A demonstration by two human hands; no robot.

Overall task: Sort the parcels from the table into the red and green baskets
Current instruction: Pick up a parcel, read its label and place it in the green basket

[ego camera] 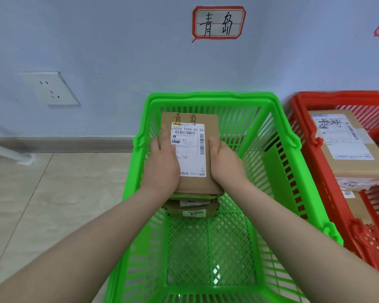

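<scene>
Both your hands hold one brown parcel [189, 149] inside the green basket [208, 96]: your left hand [162, 162] clasps its left edge with the thumb lying on the white label, and your right hand [225, 162] clasps the right edge with the thumb flat on the cardboard. The other fingers of each hand curl down the sides, mostly hidden. Beneath your fingers lie stacked parcels [193, 206], though contact cannot be told, and beyond your right fingers the red basket [341, 95] holds more boxes [346, 145].
</scene>
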